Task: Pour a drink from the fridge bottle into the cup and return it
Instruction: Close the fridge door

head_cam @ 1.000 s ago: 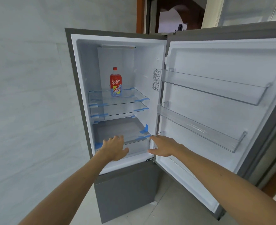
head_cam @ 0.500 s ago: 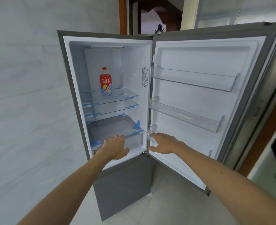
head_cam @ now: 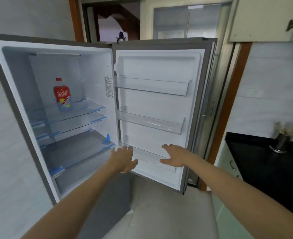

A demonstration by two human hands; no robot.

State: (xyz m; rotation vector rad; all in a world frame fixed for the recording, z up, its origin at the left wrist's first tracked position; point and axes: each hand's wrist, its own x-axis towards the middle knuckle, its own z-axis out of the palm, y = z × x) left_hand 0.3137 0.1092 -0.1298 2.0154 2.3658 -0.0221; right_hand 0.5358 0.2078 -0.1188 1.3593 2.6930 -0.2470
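Observation:
A bottle with a red cap and a red label (head_cam: 62, 94) stands upright on the top glass shelf (head_cam: 83, 110) of the open fridge (head_cam: 21, 121). The fridge door (head_cam: 159, 107) is swung wide to the right, its clear bins holding nothing. My left hand (head_cam: 124, 159) is stretched out with relaxed fingers in front of the door's hinge side, well below and right of the bottle. My right hand (head_cam: 175, 155) is spread in front of the lowest door bin (head_cam: 145, 155). Neither hand holds anything. No cup is in view.
A black counter (head_cam: 256, 163) with a metal tap (head_cam: 280, 142) lies at the right, with pale green cabinet fronts (head_cam: 228, 166) below it. A grey drawer front (head_cam: 107, 195) sits under the fridge compartment. Behind the fridge are a doorway and a frosted glass door (head_cam: 187, 21).
The view has turned right, so the fridge sits further left and the counter shows. Both hands have shifted right, from the compartment's lower edge to the front of the door's lowest bin.

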